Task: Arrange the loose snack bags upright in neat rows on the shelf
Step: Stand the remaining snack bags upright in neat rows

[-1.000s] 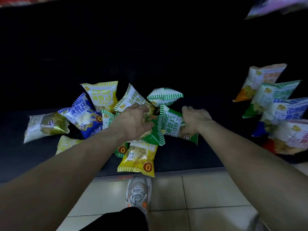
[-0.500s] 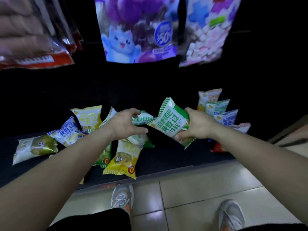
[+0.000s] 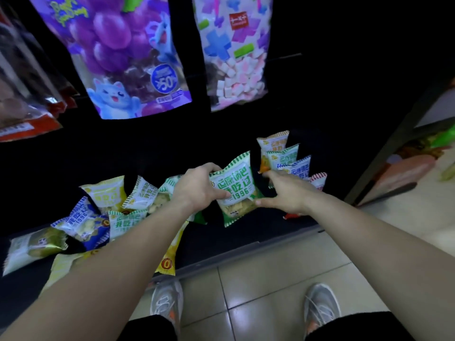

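A green-and-white snack bag (image 3: 234, 190) is held upright above the dark bottom shelf (image 3: 246, 235). My left hand (image 3: 197, 190) grips its left edge. My right hand (image 3: 285, 193) holds its right edge, thumb under the lower corner. Just right of it stands a row of upright bags: orange (image 3: 273, 143), green (image 3: 283, 156), blue (image 3: 299, 168) and red (image 3: 318, 179), partly hidden by my right hand. Loose bags lie in a heap at the left, among them a yellow one (image 3: 105, 193) and a blue one (image 3: 78, 220).
Big hanging packs, a purple grape one (image 3: 118, 57) and a marshmallow one (image 3: 234, 52), hang above the shelf. A gold-and-white bag (image 3: 34, 247) lies at the far left. My shoes (image 3: 167, 301) stand on the tiled floor below the shelf edge.
The green bag has travelled right, closer to the upright row. My left hand left the heap and took hold of the bag's left edge. The view tilted up.
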A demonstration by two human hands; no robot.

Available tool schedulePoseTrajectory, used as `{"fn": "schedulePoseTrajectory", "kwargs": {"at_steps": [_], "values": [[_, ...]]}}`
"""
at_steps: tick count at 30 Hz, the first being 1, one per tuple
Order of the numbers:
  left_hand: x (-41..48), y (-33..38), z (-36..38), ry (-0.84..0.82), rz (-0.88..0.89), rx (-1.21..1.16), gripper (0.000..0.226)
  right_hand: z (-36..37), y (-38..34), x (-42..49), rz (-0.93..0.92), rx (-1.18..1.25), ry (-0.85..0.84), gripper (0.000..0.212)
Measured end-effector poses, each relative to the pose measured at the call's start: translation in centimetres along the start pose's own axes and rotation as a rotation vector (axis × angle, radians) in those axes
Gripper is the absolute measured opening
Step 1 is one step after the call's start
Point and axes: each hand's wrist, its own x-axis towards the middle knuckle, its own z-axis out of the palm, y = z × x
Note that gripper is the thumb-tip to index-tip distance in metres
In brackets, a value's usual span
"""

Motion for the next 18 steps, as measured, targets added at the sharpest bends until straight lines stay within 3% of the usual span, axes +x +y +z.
{"fn": "schedulePoseTrajectory", "kwargs": {"at_steps": [7,18], "values": [[9.2,-0.1,6.7,0.074,-0.040,0.109,0.080,0.8,7.1,3.5,0.117,-0.161,-0.127,0.069],[22.6,-1.0,14.5,0.125,-0.039,0.237,0.077,2.6,8.9,11.8,-0.003,-0.201,0.117,0.054]]}}
